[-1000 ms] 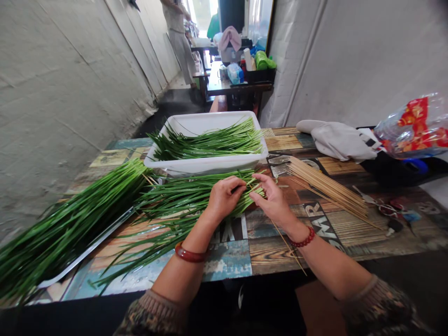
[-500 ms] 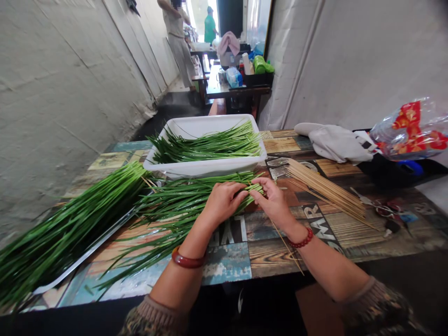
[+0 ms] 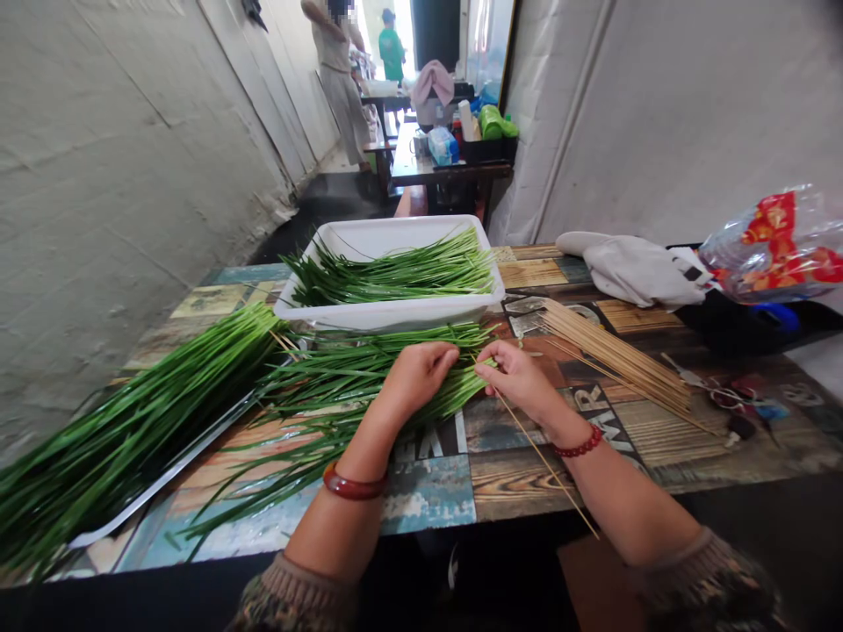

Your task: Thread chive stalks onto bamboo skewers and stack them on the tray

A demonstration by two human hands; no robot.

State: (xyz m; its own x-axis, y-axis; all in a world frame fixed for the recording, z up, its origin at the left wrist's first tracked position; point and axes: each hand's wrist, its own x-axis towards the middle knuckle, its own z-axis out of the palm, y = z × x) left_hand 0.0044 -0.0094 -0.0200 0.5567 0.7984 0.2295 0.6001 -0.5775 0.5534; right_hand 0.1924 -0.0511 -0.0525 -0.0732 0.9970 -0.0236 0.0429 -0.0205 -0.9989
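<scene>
Long green garlic chives (image 3: 329,369) lie across the tabletop, their pale stem ends toward the right. My left hand (image 3: 421,373) is closed over stems near that end; its fingers hide part of them. Between the thumb and fingers of my right hand (image 3: 517,377) is a thin wooden skewer (image 3: 543,461), slanting down past the table's front edge. Its upper end is close to the stem tips, but I cannot tell whether it pierces them. A bundle of skewers (image 3: 612,360) rests to the right of my right hand.
A white plastic tub (image 3: 388,318) of chives stands behind my hands. More chives (image 3: 151,421) are heaped on a metal tray (image 3: 164,487) at left. Scissors (image 3: 721,395), a pale cloth item (image 3: 625,268) and a red-and-clear plastic bag (image 3: 777,246) lie at right. Two people stand in the background.
My left hand's fingers have drawn back slightly left from the stem tips and curled in. The skewer in my right hand now reaches farther down and right.
</scene>
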